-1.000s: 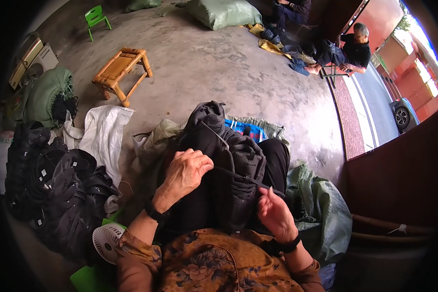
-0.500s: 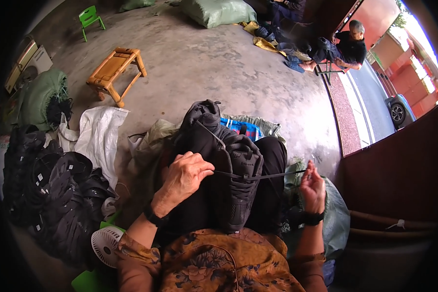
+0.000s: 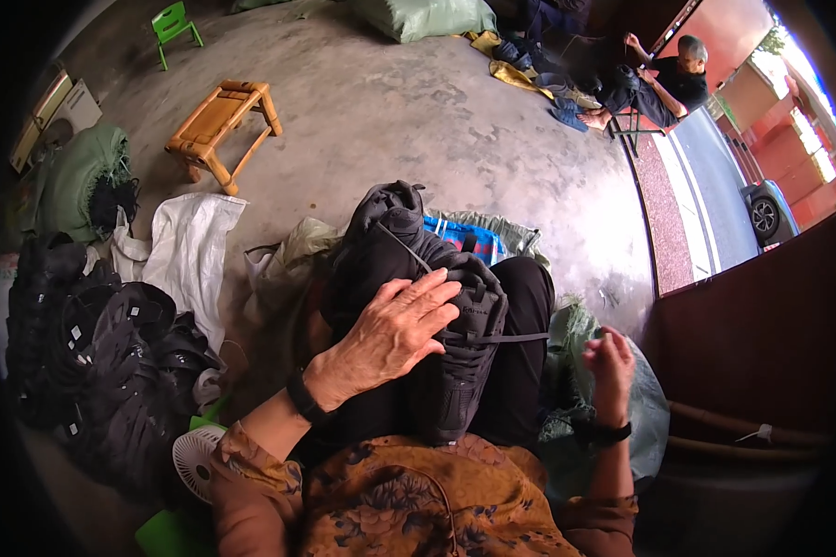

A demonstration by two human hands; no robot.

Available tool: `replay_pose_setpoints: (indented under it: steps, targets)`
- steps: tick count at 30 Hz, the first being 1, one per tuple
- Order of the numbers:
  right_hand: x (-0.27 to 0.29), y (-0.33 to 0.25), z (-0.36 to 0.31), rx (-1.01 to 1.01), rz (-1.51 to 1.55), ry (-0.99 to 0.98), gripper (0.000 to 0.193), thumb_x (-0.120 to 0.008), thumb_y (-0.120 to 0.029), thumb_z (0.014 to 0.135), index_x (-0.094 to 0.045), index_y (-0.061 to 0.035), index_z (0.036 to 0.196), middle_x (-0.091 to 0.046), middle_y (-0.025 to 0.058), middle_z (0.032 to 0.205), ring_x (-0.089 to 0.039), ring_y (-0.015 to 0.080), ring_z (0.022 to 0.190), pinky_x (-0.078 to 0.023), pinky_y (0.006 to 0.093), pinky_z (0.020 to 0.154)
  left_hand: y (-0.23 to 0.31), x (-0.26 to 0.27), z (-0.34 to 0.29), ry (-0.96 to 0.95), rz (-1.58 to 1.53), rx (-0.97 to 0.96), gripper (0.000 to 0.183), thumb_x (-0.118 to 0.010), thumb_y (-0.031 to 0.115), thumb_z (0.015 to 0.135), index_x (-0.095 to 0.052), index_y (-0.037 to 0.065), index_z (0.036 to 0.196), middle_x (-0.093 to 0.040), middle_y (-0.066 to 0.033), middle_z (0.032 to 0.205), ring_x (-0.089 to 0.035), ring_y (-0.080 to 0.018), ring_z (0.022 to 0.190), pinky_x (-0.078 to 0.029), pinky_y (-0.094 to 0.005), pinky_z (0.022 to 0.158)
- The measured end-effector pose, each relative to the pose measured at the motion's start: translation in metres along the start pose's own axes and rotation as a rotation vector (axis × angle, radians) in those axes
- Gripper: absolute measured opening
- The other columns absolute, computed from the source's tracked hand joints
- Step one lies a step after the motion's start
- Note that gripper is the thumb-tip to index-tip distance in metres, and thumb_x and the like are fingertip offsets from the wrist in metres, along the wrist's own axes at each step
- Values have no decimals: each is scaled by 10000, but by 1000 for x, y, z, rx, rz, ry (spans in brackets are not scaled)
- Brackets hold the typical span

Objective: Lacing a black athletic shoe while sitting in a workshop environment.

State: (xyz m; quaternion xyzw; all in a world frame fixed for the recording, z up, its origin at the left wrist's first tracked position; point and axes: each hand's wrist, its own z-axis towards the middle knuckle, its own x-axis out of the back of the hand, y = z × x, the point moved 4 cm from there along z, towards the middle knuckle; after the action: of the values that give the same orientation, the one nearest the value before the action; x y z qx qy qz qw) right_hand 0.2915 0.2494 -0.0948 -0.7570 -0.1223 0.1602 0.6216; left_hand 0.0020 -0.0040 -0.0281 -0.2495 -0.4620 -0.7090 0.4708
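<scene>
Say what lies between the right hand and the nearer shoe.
In the head view, from shoe to right hand: the right leg, a lace across it, then the green sack.

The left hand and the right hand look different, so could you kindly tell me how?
The left hand lies over the dark shoe, while the right hand is apart from it, off to the right. The left hand's fingers reach out fairly straight; the right hand's are bent. Both wrists wear a dark band.

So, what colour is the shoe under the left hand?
The shoe is dark grey to black; head view.
</scene>
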Motion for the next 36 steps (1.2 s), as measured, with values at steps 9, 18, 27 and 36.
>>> replay_pose_setpoints:
  steps: [9,18,27,36]
  targets:
    - [-144,-20,-61,981,-1140,-462,467,-704,-35,756,-555,-72,1198,-613,119,1109,-591,299,1084,-390,471,1052,14,-2,19,-171,146,25,391,-830,276,685,-598,93,942,-476,-92,1179,-424,-285,1244,-329,-477,1043]
    - [-152,-23,-61,936,-980,-481,318,-688,-25,773,-601,-71,1075,-605,87,933,-595,279,851,-455,400,771,-16,-22,7,-298,-266,226,271,-791,253,732,-629,97,884,-460,-102,1208,-426,-289,1235,-271,-455,1089]
    - [-150,-30,-61,904,-1227,-592,187,-632,-26,828,-609,-111,993,-616,85,798,-635,293,658,-482,394,524,-21,-33,8,-169,-253,271,197,-737,211,744,-616,80,830,-494,-91,1137,-468,-288,1181,-320,-434,1057]
    - [-134,-23,-82,-537,525,-811,167,-528,-189,1002,-626,-58,1035,-505,-42,624,-388,53,469,-315,188,465,-8,-33,11,99,-340,286,162,-767,102,713,-652,41,808,-545,-102,1107,-529,-311,1137,-451,-393,948]
